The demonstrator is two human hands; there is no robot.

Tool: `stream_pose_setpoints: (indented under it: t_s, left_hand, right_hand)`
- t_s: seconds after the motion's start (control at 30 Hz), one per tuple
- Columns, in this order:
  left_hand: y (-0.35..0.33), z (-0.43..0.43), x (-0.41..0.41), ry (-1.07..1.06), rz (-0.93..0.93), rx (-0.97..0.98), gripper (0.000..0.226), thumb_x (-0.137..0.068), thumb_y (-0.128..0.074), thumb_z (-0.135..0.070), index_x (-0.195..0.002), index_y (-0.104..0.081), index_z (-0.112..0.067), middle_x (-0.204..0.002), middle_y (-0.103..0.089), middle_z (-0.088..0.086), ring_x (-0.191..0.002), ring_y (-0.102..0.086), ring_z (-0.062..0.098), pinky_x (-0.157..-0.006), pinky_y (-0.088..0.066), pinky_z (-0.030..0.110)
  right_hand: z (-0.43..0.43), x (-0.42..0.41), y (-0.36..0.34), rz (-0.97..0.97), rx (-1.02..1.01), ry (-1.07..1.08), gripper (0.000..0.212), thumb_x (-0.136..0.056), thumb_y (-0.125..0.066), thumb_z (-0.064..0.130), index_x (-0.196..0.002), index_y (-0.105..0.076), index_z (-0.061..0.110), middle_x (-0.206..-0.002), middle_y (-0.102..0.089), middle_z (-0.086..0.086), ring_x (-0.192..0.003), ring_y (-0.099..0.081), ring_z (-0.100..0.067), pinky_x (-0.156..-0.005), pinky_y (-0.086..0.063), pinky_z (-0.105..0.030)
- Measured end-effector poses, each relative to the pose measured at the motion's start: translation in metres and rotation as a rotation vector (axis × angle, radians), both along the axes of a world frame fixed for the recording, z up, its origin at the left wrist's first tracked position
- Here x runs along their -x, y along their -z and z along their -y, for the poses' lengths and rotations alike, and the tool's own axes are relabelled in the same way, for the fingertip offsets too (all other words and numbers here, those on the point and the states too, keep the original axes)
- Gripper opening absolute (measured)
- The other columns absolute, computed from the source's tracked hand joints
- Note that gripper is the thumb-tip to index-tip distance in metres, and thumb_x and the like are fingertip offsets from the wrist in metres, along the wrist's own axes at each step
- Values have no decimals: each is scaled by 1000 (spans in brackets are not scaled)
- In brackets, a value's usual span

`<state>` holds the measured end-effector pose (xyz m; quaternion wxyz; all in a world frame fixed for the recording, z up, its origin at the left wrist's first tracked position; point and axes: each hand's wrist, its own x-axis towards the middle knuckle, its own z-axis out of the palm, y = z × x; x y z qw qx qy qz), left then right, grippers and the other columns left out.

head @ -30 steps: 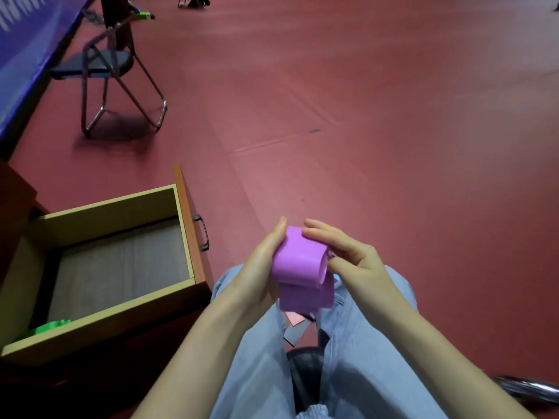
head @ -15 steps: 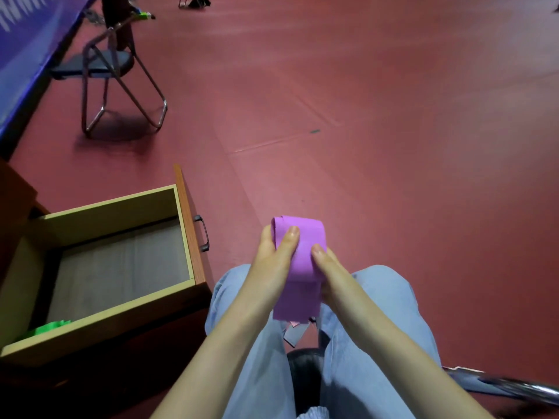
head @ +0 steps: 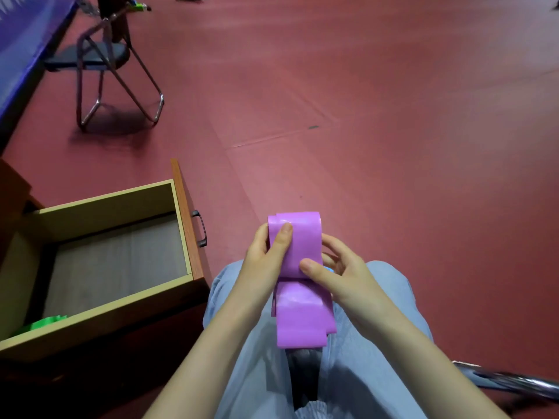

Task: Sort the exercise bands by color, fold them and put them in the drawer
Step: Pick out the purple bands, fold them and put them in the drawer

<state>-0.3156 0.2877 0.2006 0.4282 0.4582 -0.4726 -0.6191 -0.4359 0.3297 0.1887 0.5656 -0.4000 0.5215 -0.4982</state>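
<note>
Once the roll had flattened against my lap, my left hand (head: pixel 266 258) and right hand (head: pixel 338 273) both pinched the purple band (head: pixel 302 267) — another fold made, its tail hanging loose, the open drawer (head: pixel 184 225) waiting beside my knee.

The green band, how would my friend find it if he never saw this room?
Start at the open wooden drawer on the person's left. Look into its near corner, by the front edge: the green band lies there, partly hidden. It is the only thing visible in the drawer, unlike the purple band held over the lap.
</note>
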Motion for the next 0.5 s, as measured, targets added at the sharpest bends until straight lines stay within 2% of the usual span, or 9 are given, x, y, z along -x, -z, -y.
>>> stream_pose_setpoints:
  t_s: [0.07,0.1,0.13,0.2,0.23,0.37,0.43,0.5]
  left_hand:
    - [2,-1,-5,116,-56,-92,27,-88,-43,-41,-104,-56,-24,-106,-67,4,-95,-65,19,-86,-52,35]
    - [4,-2,-8,186,-74,-142,37,-86,-40,-46,-110,-56,-24,-106,-69,3,-94,-66,16,-83,-54,33]
    - [5,-3,-11,248,-88,-191,47,-83,-36,-51,-114,-56,-22,-98,-71,-1,-84,-68,11,-75,-55,27]
    - [8,-5,-17,314,-108,-297,56,-87,-28,-52,-119,-56,-14,-68,-68,-8,-55,-61,2,-56,-49,18]
    - [10,-5,-19,328,-108,-348,58,-91,-23,-50,-119,-56,-11,-61,-66,-8,-50,-59,2,-53,-47,18]
    - [9,-3,-24,388,-108,-455,61,-92,-21,-52,-110,-60,-9,-76,-72,4,-60,-69,12,-58,-57,25]
    - [6,-2,-24,372,-113,-464,58,-91,-27,-54,-106,-60,-8,-79,-72,9,-66,-71,17,-63,-60,30]
    - [7,0,-24,345,-97,-455,58,-88,-32,-56,-108,-61,-10,-93,-71,14,-81,-71,25,-72,-59,38]
  right_hand:
    - [0,1,1,-5,30,47,46,-80,-65,8,-121,-51,24,-113,-66,-3,-98,-65,-12,-74,-55,-25]
    - [0,3,1,-4,54,79,47,-79,-65,7,-120,-51,26,-111,-66,0,-96,-65,-7,-72,-55,-22]
    - [1,3,2,-8,84,112,46,-79,-65,7,-117,-51,29,-109,-66,5,-92,-65,-1,-71,-54,-19]
    - [3,4,1,-20,140,168,45,-78,-65,4,-107,-52,35,-104,-64,14,-86,-63,10,-69,-51,-13]
    - [4,5,1,-22,158,180,45,-78,-65,2,-104,-51,37,-103,-63,16,-85,-61,12,-69,-50,-11]
    - [3,6,4,-108,200,126,53,-77,-66,-2,-109,-51,38,-112,-62,12,-95,-61,6,-77,-51,-15]
    - [1,6,6,-98,198,80,54,-77,-65,-6,-110,-53,36,-108,-65,10,-89,-63,2,-73,-52,-17]
    - [-1,7,7,-68,166,27,53,-77,-63,-10,-106,-58,34,-99,-67,8,-85,-63,-6,-74,-54,-27]
